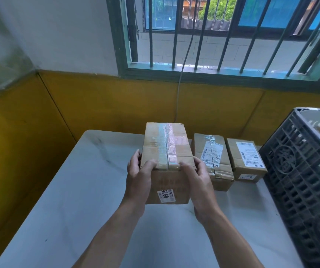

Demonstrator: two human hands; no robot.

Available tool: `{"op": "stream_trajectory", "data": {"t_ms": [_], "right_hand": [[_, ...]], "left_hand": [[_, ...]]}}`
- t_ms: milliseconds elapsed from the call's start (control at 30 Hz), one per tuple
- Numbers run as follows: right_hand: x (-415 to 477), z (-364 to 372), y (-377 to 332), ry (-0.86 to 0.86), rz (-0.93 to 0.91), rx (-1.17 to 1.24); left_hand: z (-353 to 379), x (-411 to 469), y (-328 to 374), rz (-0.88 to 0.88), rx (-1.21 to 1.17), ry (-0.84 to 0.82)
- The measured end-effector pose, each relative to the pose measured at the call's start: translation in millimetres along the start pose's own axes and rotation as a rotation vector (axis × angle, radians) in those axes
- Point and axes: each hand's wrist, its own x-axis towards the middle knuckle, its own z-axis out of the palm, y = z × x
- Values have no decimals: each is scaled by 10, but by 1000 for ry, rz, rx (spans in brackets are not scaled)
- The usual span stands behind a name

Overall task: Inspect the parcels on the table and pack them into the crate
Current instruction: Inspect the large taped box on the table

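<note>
Seen from the head: at the right edge, a dark plastic crate (300, 180) with lattice walls, standing on the white table (78, 190). Through its open top, only pale, blurred shapes, too unclear to name. In the middle of the view, a brown cardboard box (167, 149), gripped from both sides over the table's centre. Resting on the table or lifted just off it: cannot tell. Left hand (138, 176) curled round the near left corner, thumb lying on the top edge, fingers wrapped along the left side. Right hand (199, 180) curled round the near right corner likewise, thumb on the top edge, fingers down the right side. Along the box's top seam, a strip of clear tape (164, 146), wrinkled and shiny, with a pinkish band just beside it. On the near face, low down, a white sticker (166, 195) printed with 0975, turned sideways. Cardboard creased and a little worn at the flaps. Just right of it, a second box (213, 161) on the table, smaller, taped across a white label split along the seam. Beside that, near the crate, a third box (246, 159), smaller again, with a white label on top. Behind the table, a yellow lower wall (97, 105), a barred window (199, 35) above, and a pale cable (180, 84) hanging down from the sill.
</note>
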Motion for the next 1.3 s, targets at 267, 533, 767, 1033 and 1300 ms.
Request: {"op": "stream_trajectory", "data": {"t_ms": [267,533,767,1033,1300], "right_hand": [[48,-9,-10,7,-7,-35],[57,-6,25,49,11,-65],[63,6,35,22,-16,-68],[79,-15,46,103,-50,-81],[53,-23,50,47,-43,-123]], "left_hand": [[-19,32,-14,52,47,21],[-36,35,12,39,110,-13],[-50,87,-58,88,143,51],[-58,113,-127,77,121,68],[-64,115,-144,89,199,64]]}}
